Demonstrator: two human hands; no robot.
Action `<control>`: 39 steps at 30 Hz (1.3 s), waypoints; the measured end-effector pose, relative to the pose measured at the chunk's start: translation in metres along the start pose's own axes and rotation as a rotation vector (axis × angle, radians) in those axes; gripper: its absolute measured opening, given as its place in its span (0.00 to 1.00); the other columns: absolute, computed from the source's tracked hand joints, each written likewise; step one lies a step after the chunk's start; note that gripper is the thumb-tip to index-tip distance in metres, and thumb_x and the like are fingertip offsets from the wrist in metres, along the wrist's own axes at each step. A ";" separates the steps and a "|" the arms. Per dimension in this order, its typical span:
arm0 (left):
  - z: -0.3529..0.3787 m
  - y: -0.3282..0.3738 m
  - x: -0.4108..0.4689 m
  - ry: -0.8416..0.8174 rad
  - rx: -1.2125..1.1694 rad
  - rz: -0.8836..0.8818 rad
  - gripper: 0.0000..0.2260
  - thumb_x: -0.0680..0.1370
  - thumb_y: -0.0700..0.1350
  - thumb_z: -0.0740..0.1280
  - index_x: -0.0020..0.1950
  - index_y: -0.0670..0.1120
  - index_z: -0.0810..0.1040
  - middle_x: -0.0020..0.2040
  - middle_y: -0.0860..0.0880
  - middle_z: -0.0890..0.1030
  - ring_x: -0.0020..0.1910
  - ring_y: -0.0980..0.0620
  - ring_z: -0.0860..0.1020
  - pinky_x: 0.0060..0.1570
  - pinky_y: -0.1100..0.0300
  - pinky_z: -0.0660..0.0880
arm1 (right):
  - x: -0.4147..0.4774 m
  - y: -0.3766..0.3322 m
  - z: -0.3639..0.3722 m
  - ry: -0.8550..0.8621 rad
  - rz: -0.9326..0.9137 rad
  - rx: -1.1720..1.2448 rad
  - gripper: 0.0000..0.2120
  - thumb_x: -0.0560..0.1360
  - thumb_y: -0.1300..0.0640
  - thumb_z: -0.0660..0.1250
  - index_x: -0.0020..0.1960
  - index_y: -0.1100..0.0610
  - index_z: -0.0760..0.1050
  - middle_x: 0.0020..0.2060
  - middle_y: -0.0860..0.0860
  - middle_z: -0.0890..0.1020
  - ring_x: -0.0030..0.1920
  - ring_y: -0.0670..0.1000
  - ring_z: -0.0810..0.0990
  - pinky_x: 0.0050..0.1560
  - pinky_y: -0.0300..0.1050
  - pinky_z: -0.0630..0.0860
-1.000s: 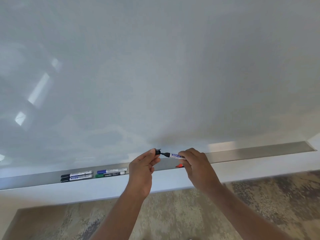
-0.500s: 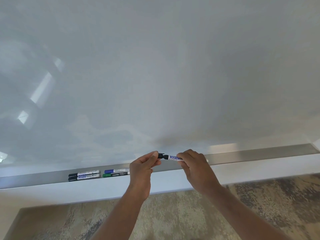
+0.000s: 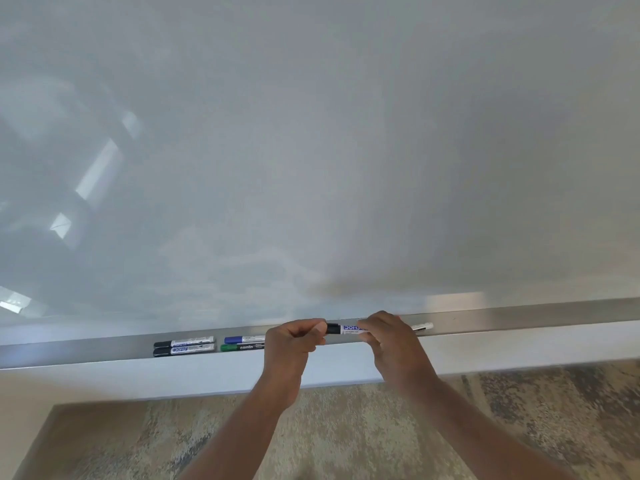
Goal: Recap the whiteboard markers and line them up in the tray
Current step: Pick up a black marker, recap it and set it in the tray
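From the head camera, I am watching both hands working just above the metal tray [image 3: 519,318] under the whiteboard [image 3: 311,133]. The left hand [image 3: 294,341] is pinching the black cap [image 3: 332,328], fingers curled narrow around it, and the right hand [image 3: 389,336] is gripping the barrel of the black marker [image 3: 351,329], fingers wrapped tight; the cap is looking seated or nearly seated on the tip.

What I am worrying about: if the cap is going on crooked or not clicking home, it could be popping off once the marker is lying in the tray. The marker's far end [image 3: 422,326] is sticking out past the right hand close to the tray, so a hard push could be knocking it against the metal.

Both forearms are reaching up and inward, wrists bent toward each other, knuckles facing me.

Two black markers [image 3: 183,344], a blue marker [image 3: 244,339] and a green marker [image 3: 242,347] are already lying capped in the tray to the left.
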State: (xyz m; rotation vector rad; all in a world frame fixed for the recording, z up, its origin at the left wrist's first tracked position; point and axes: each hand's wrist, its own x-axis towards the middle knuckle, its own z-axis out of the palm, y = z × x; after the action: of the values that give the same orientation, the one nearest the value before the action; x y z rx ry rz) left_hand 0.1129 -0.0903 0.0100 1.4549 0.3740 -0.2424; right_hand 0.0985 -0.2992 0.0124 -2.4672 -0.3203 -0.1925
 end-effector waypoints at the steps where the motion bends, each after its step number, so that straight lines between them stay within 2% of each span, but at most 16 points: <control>1: -0.006 -0.002 0.002 -0.017 0.061 0.001 0.04 0.77 0.42 0.77 0.45 0.50 0.91 0.41 0.41 0.89 0.39 0.52 0.81 0.44 0.59 0.78 | 0.001 0.001 0.003 -0.029 -0.009 0.002 0.08 0.76 0.66 0.72 0.53 0.56 0.82 0.45 0.49 0.82 0.44 0.47 0.78 0.45 0.38 0.71; 3: -0.019 -0.005 0.009 -0.049 0.210 0.029 0.08 0.77 0.42 0.77 0.43 0.55 0.91 0.39 0.46 0.89 0.37 0.55 0.82 0.43 0.60 0.78 | 0.005 0.002 0.008 -0.105 -0.030 0.005 0.07 0.78 0.63 0.71 0.54 0.56 0.82 0.46 0.49 0.81 0.45 0.49 0.79 0.45 0.42 0.75; 5: -0.031 -0.006 0.018 -0.063 0.378 0.083 0.10 0.77 0.43 0.77 0.41 0.57 0.90 0.38 0.52 0.89 0.35 0.58 0.82 0.41 0.63 0.77 | 0.012 0.000 0.015 -0.166 -0.044 -0.012 0.08 0.79 0.62 0.68 0.57 0.54 0.81 0.48 0.49 0.80 0.45 0.48 0.78 0.45 0.42 0.75; 8: -0.047 -0.001 0.038 -0.057 0.684 0.196 0.05 0.77 0.44 0.77 0.48 0.55 0.90 0.40 0.60 0.87 0.41 0.58 0.83 0.41 0.71 0.75 | 0.026 -0.006 0.033 -0.231 -0.067 -0.059 0.16 0.79 0.68 0.65 0.63 0.55 0.79 0.49 0.51 0.79 0.48 0.50 0.76 0.47 0.42 0.74; 9: -0.052 0.001 0.045 -0.057 0.774 0.237 0.05 0.78 0.43 0.76 0.50 0.52 0.90 0.42 0.59 0.86 0.42 0.59 0.82 0.43 0.71 0.74 | 0.030 -0.008 0.040 -0.248 -0.073 -0.077 0.19 0.78 0.70 0.63 0.64 0.56 0.79 0.51 0.52 0.79 0.49 0.51 0.77 0.49 0.43 0.74; 11: -0.059 0.003 0.057 -0.073 0.950 0.326 0.05 0.79 0.43 0.74 0.51 0.50 0.90 0.44 0.56 0.86 0.44 0.56 0.81 0.47 0.64 0.75 | 0.038 -0.010 0.050 -0.252 -0.074 -0.119 0.21 0.77 0.71 0.62 0.66 0.55 0.78 0.53 0.52 0.80 0.51 0.53 0.78 0.52 0.45 0.74; 13: -0.063 0.001 0.066 -0.086 1.149 0.414 0.07 0.81 0.45 0.70 0.51 0.53 0.89 0.46 0.55 0.86 0.48 0.52 0.78 0.52 0.54 0.73 | 0.044 -0.010 0.060 -0.243 -0.056 -0.163 0.20 0.76 0.70 0.63 0.63 0.54 0.80 0.50 0.52 0.82 0.49 0.53 0.80 0.52 0.48 0.75; 16: -0.066 -0.011 0.073 -0.073 1.359 0.524 0.08 0.82 0.47 0.68 0.52 0.54 0.88 0.45 0.54 0.87 0.51 0.50 0.75 0.53 0.51 0.70 | 0.047 -0.012 0.073 -0.268 0.011 -0.269 0.13 0.75 0.68 0.63 0.48 0.52 0.79 0.39 0.50 0.80 0.39 0.54 0.77 0.44 0.49 0.74; 18: -0.067 -0.020 0.074 -0.059 1.400 0.569 0.07 0.81 0.47 0.70 0.51 0.53 0.89 0.43 0.52 0.87 0.50 0.49 0.77 0.53 0.49 0.73 | 0.049 -0.013 0.081 -0.300 0.051 -0.305 0.12 0.74 0.68 0.63 0.40 0.52 0.73 0.32 0.48 0.74 0.35 0.54 0.73 0.39 0.48 0.70; 20: -0.068 -0.030 0.074 -0.064 1.440 0.605 0.06 0.80 0.46 0.72 0.46 0.52 0.89 0.40 0.52 0.87 0.47 0.48 0.77 0.51 0.50 0.74 | 0.047 -0.009 0.090 -0.314 0.083 -0.293 0.13 0.73 0.69 0.63 0.38 0.51 0.69 0.30 0.47 0.70 0.35 0.54 0.71 0.39 0.47 0.65; 22: -0.068 -0.041 0.073 -0.097 1.520 0.626 0.09 0.81 0.48 0.69 0.43 0.52 0.87 0.38 0.55 0.86 0.46 0.49 0.75 0.48 0.52 0.71 | 0.043 -0.003 0.098 -0.325 0.137 -0.270 0.11 0.73 0.69 0.63 0.43 0.54 0.76 0.36 0.49 0.78 0.40 0.55 0.76 0.44 0.46 0.70; 24: -0.069 -0.049 0.073 -0.112 1.545 0.637 0.10 0.82 0.47 0.69 0.42 0.51 0.86 0.38 0.55 0.86 0.45 0.50 0.74 0.47 0.53 0.70 | 0.040 0.002 0.104 -0.326 0.162 -0.225 0.14 0.74 0.69 0.62 0.51 0.55 0.81 0.44 0.52 0.83 0.48 0.55 0.79 0.51 0.48 0.74; 30: -0.071 -0.054 0.071 -0.107 1.557 0.634 0.06 0.77 0.39 0.74 0.44 0.50 0.87 0.39 0.56 0.87 0.43 0.52 0.74 0.46 0.55 0.70 | 0.040 0.006 0.113 -0.329 0.181 -0.218 0.21 0.77 0.70 0.63 0.63 0.52 0.81 0.58 0.51 0.83 0.59 0.55 0.78 0.64 0.47 0.74; 33: -0.073 -0.056 0.070 -0.087 1.536 0.654 0.08 0.75 0.37 0.75 0.41 0.50 0.87 0.36 0.57 0.86 0.41 0.53 0.74 0.44 0.55 0.69 | 0.040 0.006 0.115 -0.330 0.175 -0.229 0.22 0.78 0.70 0.64 0.65 0.51 0.80 0.61 0.50 0.83 0.61 0.54 0.78 0.67 0.48 0.74; 39: -0.075 -0.059 0.071 -0.092 1.529 0.632 0.07 0.76 0.39 0.75 0.42 0.51 0.86 0.37 0.58 0.85 0.42 0.53 0.74 0.45 0.55 0.70 | 0.038 0.006 0.113 -0.318 0.148 -0.235 0.21 0.78 0.69 0.65 0.65 0.51 0.80 0.60 0.50 0.83 0.60 0.53 0.79 0.65 0.47 0.74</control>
State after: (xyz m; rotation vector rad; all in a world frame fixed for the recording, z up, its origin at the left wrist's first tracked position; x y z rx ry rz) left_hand 0.1483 -0.0179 -0.0777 2.9367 -0.5238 -0.0394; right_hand 0.1435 -0.2279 -0.0720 -2.7418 -0.2583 0.2402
